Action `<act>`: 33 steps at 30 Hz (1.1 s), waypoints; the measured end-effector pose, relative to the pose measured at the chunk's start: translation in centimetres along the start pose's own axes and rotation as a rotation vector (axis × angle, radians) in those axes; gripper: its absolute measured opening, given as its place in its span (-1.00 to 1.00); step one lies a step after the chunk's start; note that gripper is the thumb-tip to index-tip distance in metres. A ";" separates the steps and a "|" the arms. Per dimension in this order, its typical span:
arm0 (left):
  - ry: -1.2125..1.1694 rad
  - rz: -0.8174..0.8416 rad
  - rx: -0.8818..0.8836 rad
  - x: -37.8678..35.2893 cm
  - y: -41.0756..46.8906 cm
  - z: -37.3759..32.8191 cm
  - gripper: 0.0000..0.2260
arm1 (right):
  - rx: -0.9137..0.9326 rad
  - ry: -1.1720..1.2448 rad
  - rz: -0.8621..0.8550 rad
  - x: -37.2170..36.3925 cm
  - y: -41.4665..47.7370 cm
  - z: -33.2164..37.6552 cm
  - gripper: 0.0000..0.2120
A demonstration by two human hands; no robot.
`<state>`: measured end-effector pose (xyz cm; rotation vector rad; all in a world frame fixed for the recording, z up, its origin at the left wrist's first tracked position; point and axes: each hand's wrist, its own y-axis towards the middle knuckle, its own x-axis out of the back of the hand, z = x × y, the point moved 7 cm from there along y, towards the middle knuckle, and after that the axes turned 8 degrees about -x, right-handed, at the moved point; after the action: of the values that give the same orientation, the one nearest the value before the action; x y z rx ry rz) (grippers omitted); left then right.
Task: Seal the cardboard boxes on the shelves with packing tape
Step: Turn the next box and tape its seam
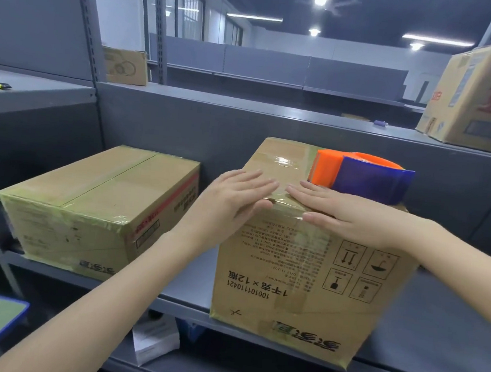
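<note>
both hands (231, 202) flat on box (296, 267)

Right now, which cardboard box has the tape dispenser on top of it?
The box that the left hand and right hand press on. The orange and blue dispenser sits on its top; the lower box beside it carries nothing.

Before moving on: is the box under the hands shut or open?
Shut: box flaps lie flat, glossy tape over its seam; left hand and right hand press it.
</note>
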<state>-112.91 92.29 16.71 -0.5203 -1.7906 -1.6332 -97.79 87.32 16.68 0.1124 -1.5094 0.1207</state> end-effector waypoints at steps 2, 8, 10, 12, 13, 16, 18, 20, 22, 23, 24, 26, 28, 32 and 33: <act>-0.020 -0.003 -0.009 -0.9 0.7 -0.6 -0.72 | 0.001 0.016 0.013 -0.2 -0.9 -0.5 -0.52; 0.005 -0.039 0.008 -1.1 0.7 -0.7 -0.75 | 0.002 -0.018 -0.024 -0.3 -0.9 -0.3 -0.52; 0.022 -0.008 0.032 -1.2 1.1 -1.1 -0.75 | -0.008 0.006 -0.004 -0.2 -1.7 -0.9 -0.54; 0.007 0.034 0.038 -1.7 1.7 -2.0 -0.74 | -0.046 0.162 -0.033 0.8 -3.4 -2.3 -0.58; -0.026 0.054 0.027 -2.1 2.1 -2.7 -0.74 | -0.082 0.256 -0.084 1.6 -4.6 -3.4 -0.61; -0.141 0.096 -0.025 -3.8 4.1 -5.3 -0.73 | -0.199 0.410 -0.240 3.2 -8.5 -7.8 -0.64; -0.171 0.128 -0.073 -5.0 5.9 -7.2 -0.73 | -0.211 0.425 -0.243 3.0 -10.5 -9.6 -0.57; -0.204 0.170 -0.103 -6.2 7.6 -8.7 -0.73 | -0.199 0.440 -0.184 1.9 -11.7 -10.6 -0.47; -0.236 0.185 -0.118 -7.2 9.0 -9.9 -0.72 | -0.181 0.456 -0.134 0.8 -12.4 -11.1 -0.40; -0.246 0.187 -0.124 -7.6 9.5 -10.4 -0.72 | -0.163 0.459 -0.132 0.4 -12.6 -11.1 -0.38; -0.250 0.191 -0.128 -8.1 10.0 -10.8 -0.72 | -0.143 0.457 -0.143 0.2 -12.6 -11.2 -0.39; -0.250 0.202 -0.120 -8.9 10.6 -11.4 -0.71 | -0.126 0.462 -0.194 -0.2 -12.4 -11.3 -0.45; -0.233 0.198 -0.095 -9.6 10.8 -11.7 -0.71 | -0.134 0.506 -0.254 -0.3 -12.3 -11.7 -0.49; -0.174 0.118 -0.083 -9.7 10.6 -12.3 -0.71 | -0.110 0.522 -0.318 -0.4 -12.2 -12.1 -0.50; -0.169 0.101 -0.085 -9.6 10.5 -12.4 -0.70 | -0.107 0.522 -0.333 -0.4 -12.2 -12.1 -0.50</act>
<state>-96.53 82.90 17.75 -0.7962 -1.7891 -1.6422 -84.01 77.05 15.56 0.2259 -0.9579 -0.1877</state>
